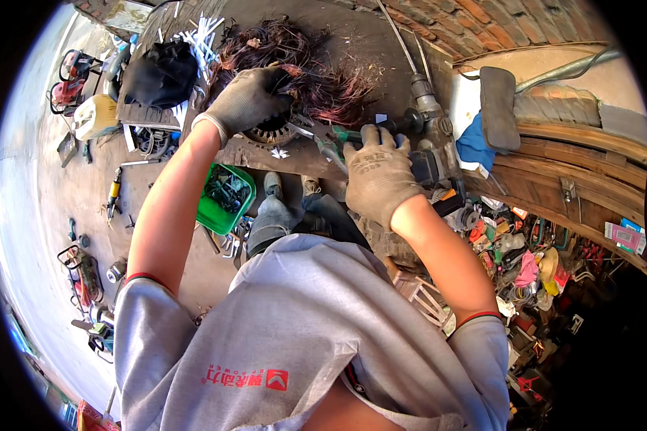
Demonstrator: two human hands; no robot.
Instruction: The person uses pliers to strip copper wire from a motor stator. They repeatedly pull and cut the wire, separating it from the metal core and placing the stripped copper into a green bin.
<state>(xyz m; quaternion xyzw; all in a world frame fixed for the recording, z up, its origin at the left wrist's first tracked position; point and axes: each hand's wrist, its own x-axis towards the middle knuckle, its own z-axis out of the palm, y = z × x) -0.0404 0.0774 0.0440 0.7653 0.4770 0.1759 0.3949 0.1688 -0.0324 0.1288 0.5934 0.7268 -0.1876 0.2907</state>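
My left hand (250, 99), in a grey-brown work glove, is curled over the top of a round motor stator (272, 139) with slots around its inner edge. Its fingertips are dark and partly hidden against the stator. Under my right hand (380, 172), gloved the same way, are the green handles of pliers (329, 145). Their metal jaws point towards the stator's right side. Behind my left hand lies a tangled heap of copper wire (272, 43), and a looser bundle (345, 99) of it spreads to the right.
A rotary hammer drill (434, 116) with a long bit lies right of my right hand. White strips (202, 40) and a black bag (164, 75) are at the left. Below the bench edge stands a green bin (215, 213) of dark scraps. Brick wall (490, 21) rises behind.
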